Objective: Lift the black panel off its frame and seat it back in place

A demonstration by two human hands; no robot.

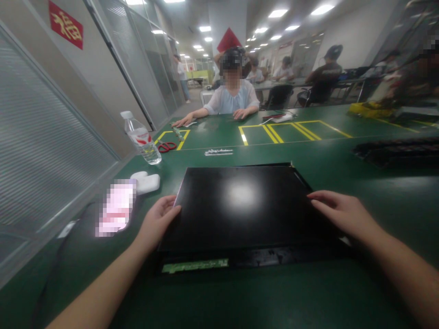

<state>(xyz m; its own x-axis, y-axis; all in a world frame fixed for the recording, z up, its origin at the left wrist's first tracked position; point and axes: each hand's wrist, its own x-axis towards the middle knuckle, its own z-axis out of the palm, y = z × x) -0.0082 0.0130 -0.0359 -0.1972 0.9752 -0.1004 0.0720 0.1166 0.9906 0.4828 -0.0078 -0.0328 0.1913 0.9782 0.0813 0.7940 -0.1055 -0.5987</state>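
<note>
Black panel (pixel 219 214) held at opposite edges over a dark frame (pixel 274 257), on the green table (pixel 260 301).
Left hand (pixel 162 214) grips the left edge, thumb uppermost; right hand (pixel 338 208) pinches the right edge, presumably for balance. Green circuit strip (pixel 195 265) shows at the frame's near side. White case (pixel 148 183) and water bottle (pixel 143 141) stand leftward, apparently leaving the arms room.

Black rectangular panel (pixel 212 224), glossy side up over a green table (pixel 240 301). A green circuit strip (pixel 195 265) shows beside its near edge.
</note>
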